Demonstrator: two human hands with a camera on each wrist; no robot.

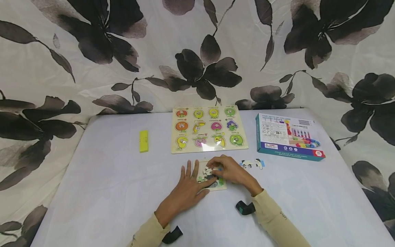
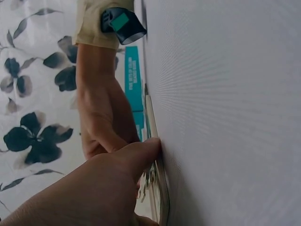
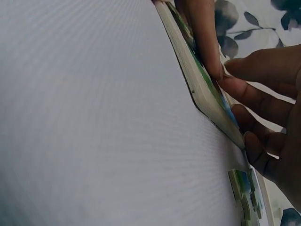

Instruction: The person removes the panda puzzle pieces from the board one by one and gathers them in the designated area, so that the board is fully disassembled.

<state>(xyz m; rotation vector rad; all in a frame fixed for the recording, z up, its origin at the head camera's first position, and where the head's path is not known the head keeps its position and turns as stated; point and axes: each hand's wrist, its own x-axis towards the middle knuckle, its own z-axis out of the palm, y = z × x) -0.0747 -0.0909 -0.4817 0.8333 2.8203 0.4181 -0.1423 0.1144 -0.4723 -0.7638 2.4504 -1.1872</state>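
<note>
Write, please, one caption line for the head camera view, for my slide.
Both hands, left hand flat and right hand curled, work on a small jigsaw board on a white table, near a fruit peg puzzle.

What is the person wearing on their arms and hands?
Both arms wear long, pale yellowish-beige sleeves that end at the wrists. The left hand and right hand are bare, with no gloves. A black strap wraps the left wrist, and a black and teal band wraps the right wrist.
</note>
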